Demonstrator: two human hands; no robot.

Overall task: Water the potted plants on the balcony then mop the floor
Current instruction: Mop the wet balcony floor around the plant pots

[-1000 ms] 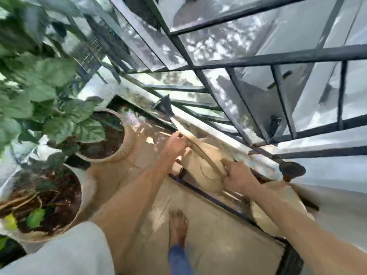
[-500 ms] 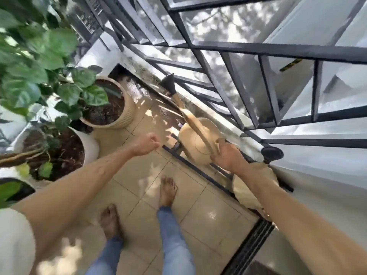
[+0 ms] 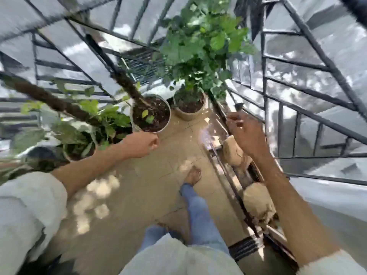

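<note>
Dark metal railing bars (image 3: 297,92) fan across the whole upper part of the frame, blurred, with bright sunlit surfaces behind them. A slatted vent or grille (image 3: 143,60) shows at upper centre behind the bars. Along the right side, a dark metal track (image 3: 234,187) runs from centre to lower right. A striped dark mat (image 3: 245,248) lies at the lower right. A bare foot (image 3: 193,175) and a blue trouser leg (image 3: 200,213) stand at lower centre.
</note>
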